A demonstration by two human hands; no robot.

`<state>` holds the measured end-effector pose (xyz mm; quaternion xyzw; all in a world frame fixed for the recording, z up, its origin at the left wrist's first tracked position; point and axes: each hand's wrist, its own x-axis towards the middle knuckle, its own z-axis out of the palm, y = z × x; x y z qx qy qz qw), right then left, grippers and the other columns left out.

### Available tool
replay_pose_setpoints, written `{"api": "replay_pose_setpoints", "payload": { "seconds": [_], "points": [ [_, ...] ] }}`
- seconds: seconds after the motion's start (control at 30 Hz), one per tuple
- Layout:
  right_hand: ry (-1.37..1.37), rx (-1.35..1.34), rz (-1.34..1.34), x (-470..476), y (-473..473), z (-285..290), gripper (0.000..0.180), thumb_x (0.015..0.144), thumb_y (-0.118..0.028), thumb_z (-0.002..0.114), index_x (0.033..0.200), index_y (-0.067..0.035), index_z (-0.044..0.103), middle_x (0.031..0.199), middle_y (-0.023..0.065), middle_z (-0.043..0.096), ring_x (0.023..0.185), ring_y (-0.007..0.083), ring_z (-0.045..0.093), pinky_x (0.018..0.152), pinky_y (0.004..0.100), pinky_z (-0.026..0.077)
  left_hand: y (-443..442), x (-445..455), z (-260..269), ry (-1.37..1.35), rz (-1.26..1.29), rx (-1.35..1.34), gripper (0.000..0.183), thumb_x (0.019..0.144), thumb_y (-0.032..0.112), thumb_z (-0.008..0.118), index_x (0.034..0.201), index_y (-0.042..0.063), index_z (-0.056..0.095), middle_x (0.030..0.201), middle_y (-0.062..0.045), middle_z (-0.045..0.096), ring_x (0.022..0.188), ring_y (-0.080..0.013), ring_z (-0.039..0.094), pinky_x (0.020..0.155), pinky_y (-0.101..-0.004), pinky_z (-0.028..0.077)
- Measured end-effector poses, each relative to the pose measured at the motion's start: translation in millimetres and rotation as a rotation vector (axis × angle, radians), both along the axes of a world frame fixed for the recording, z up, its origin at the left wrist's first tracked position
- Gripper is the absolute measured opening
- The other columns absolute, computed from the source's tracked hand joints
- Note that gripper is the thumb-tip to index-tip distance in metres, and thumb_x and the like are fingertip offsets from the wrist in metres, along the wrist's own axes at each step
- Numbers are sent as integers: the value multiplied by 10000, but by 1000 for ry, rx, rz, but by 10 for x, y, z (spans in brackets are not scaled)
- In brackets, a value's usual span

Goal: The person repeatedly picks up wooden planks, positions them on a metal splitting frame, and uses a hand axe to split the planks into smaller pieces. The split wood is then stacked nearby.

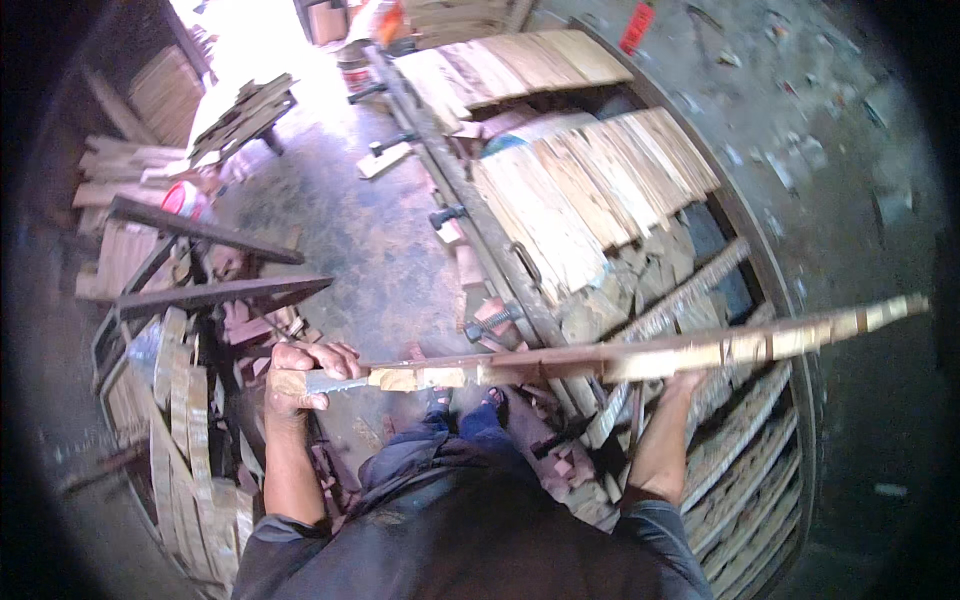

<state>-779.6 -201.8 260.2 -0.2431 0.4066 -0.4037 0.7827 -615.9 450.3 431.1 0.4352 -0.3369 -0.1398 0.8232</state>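
A long panel of joined wood pieces (pixel 555 364) is held edge-up across my front, its far right end raised over the metal frame. My left hand (pixel 307 371) grips its left end, fingers over the top and thumb below, beside a grey strip on the edge. Under the panel's right half, my right hand (pixel 686 382) is pressed to its lower side; the fingers are mostly hidden behind it. Beyond the panel, two rows of wooden slats, a nearer one (pixel 592 195) and a farther one (pixel 517 67), lie on the metal clamping frame (pixel 480 202).
Clamp screws (pixel 491 322) stick out from the frame's left side. At the left stand dark metal arms (pixel 225 296) and upright boards (pixel 180 405). Wood offcuts (pixel 562 465) litter the floor by my feet. A stack of slats (pixel 244 120) and a red-and-white bucket (pixel 182 199) stand farther off.
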Motion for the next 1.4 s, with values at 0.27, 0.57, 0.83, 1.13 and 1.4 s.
{"api": "replay_pose_setpoints", "payload": {
  "seconds": [0.27, 0.57, 0.83, 1.13, 1.4],
  "points": [
    [306, -76, 206, 138, -43, 73, 626, 1064, -465, 341, 1549, -71, 380, 1556, 185, 438, 1412, 360, 443, 1185, 548, 329, 87, -225, -129, 36, 27, -105, 585, 680, 11, 883, 1223, 152, 719, 1051, -202, 753, 967, -437, 706, 870, -575, 502],
    [306, -64, 191, 223, 190, 159, 614, 1056, -460, 341, 1539, -86, 397, 1539, 169, 454, 1398, 353, 454, 1161, 535, 353, 539, -106, -155, 67, 161, -255, 623, 616, 77, 856, 1219, 76, 700, 987, -217, 733, 892, -447, 674, 845, -556, 493],
    [260, -148, 194, 1218, 951, 606, 604, 1049, -456, 341, 1530, -99, 413, 1524, 155, 468, 1386, 347, 463, 1139, 524, 375, 1419, 911, 35, 3, 340, -285, 558, 621, 149, 853, 1149, 64, 694, 915, -176, 728, 813, -402, 699, 743, -504, 563],
    [206, -132, 211, 2634, 2688, 1139, 593, 1040, -451, 341, 1520, -114, 430, 1507, 138, 483, 1372, 341, 474, 1114, 510, 399, 3062, 2555, 660, -126, 378, -316, 591, 664, 154, 856, 1194, 11, 635, 917, -211, 712, 814, -376, 691, 756, -444, 602],
    [-14, -84, 411, 5097, 3853, 1487, 584, 1033, -447, 341, 1511, -128, 445, 1492, 124, 497, 1360, 335, 484, 1092, 499, 420, 4151, 3486, 1268, -228, 583, -228, 664, 724, 204, 849, 1283, -3, 556, 953, -175, 664, 853, -312, 630, 795, -413, 558]
  ]
}}
